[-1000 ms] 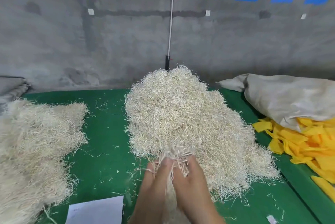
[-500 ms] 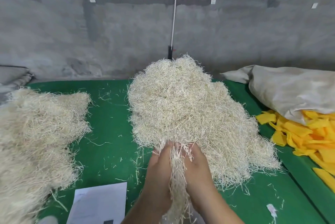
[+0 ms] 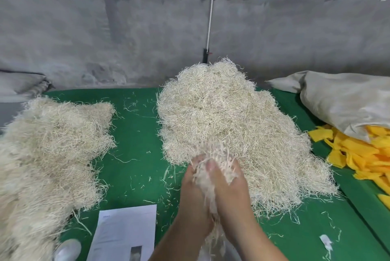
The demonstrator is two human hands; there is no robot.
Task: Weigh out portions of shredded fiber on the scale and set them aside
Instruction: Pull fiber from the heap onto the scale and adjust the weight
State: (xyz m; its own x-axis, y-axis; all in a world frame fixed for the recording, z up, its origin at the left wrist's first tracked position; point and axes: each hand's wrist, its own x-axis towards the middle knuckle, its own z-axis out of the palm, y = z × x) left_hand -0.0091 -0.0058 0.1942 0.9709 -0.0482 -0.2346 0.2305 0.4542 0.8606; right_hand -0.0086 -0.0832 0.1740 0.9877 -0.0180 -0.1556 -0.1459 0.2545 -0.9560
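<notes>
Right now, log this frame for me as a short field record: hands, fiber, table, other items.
left hand: grips a bunch of fiber together with the right
right hand: grips the same bunch
held fiber: blurred, strands trailing down between the hands
center pile: large, beyond the hands
left pile: large, at the table's left edge
table: green, strewn with loose strands
paper sheet: near edge
yellow pieces: right, under a grey sack
scale: not in view

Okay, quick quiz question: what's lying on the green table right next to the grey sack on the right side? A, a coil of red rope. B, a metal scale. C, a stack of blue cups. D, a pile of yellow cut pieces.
D: a heap of yellow cut pieces lies on the green table at the mouth of the grey sack, to the right of the big fiber pile; no scale is clearly in view.
</notes>
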